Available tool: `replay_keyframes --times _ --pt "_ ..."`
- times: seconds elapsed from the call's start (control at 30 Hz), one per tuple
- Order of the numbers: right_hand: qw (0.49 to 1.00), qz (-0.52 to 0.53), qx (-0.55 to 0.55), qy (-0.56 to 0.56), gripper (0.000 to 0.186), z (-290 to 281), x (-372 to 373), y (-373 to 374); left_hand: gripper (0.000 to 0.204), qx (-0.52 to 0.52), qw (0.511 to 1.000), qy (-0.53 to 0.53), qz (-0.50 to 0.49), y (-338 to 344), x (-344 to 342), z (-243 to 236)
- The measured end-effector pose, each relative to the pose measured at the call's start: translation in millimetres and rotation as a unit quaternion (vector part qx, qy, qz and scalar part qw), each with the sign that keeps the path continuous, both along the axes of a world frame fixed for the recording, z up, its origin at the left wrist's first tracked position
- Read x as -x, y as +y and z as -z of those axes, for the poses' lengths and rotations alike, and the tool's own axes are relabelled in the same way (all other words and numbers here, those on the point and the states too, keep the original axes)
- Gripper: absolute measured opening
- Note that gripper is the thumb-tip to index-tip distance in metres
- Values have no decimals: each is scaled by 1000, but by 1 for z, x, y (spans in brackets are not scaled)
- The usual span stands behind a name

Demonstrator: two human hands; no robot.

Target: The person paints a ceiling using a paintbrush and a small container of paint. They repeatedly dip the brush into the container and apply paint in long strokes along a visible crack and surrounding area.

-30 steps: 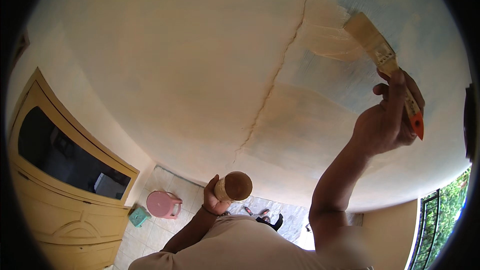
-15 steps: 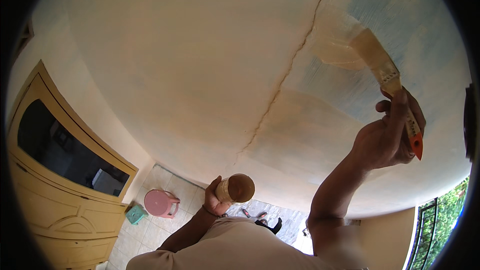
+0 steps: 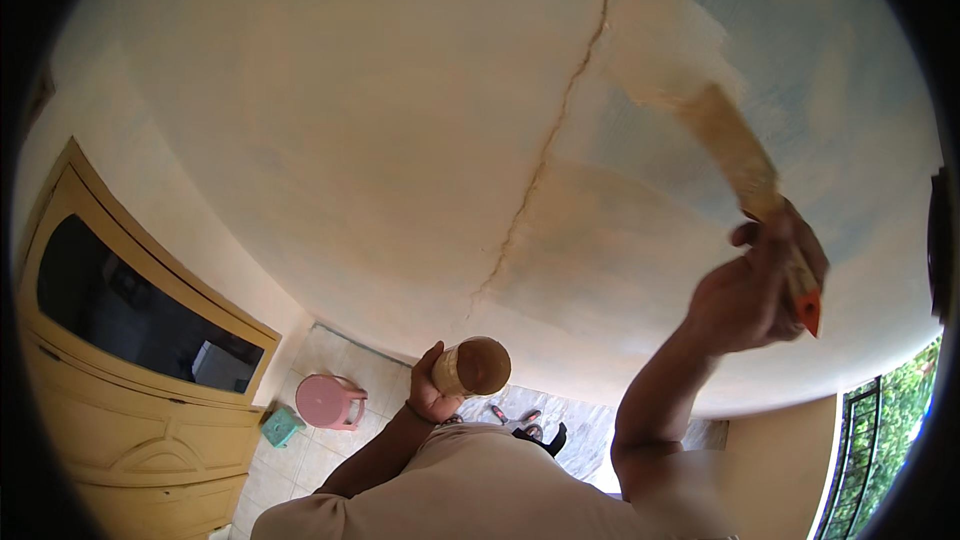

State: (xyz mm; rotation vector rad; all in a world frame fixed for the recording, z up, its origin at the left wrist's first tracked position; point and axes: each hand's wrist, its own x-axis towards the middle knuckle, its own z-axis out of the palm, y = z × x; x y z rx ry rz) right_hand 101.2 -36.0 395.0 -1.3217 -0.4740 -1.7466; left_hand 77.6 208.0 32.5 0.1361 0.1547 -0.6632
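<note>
The right hand (image 3: 745, 290) grips the brush (image 3: 728, 145), which has slid lower on the wall (image 3: 380, 160). The pale patch (image 3: 665, 30) beyond that hand looks smoother, so the coat seems to be spreading. The left hand (image 3: 430, 395) holds the cup (image 3: 475, 367).

We took this for a home, perhaps its porch or an entrance room. At the lower left of the frame we saw a yellow panelled door (image 3: 120, 410) with a dark glass pane (image 3: 150, 310), and beside it a pink plastic stool (image 3: 325, 402) on pale floor tiles (image 3: 275, 485). At the lower right, a black metal grille (image 3: 858, 440) stood against green leaves (image 3: 910, 400). Above, we had a big wall (image 3: 350, 140), cracked and patchy in cream and pale blue.
</note>
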Motion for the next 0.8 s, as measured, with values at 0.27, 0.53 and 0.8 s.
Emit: replay_keyframes --times 0.27,0.53,0.8 --pt "999 -32 -35 24 11 20 -17 -2 56 -4 1000 -10 -3 -4 -4 -4" --pt "984 -100 79 126 13 38 -18 23 56 -7 1000 -3 7 2 5 -1" --pt "984 -28 159 74 12 -10 12 -17 54 -1 1000 13 -27 1 7 6"
